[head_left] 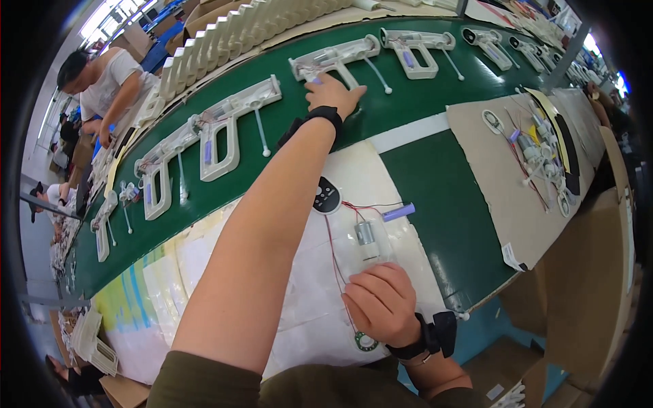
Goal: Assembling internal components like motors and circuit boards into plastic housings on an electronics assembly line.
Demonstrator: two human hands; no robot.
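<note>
My left hand point(333, 96) reaches across to the green belt, over the handle of a white gun-shaped plastic housing point(340, 54). Its thumb is spread away from the fingers, and some fingertips touch or hover at the housing; which, I cannot tell. My right hand point(382, 302) is curled closed above the white work sheet; what lies in its fingers is hidden. Beside it are a silver motor point(366, 238), a purple battery cell point(398, 212) and a black oval panel point(327, 196) joined by red and black wires. A green ring-shaped circuit board point(366, 341) lies below the right hand.
More white housings point(235, 129) with wires and thin rods line the green belt point(286, 119). Cardboard point(476, 173) at right bears motors, wires and ring boards. A tall row of white parts point(224, 41) stands beyond the belt. Another person point(115, 88) works at far left.
</note>
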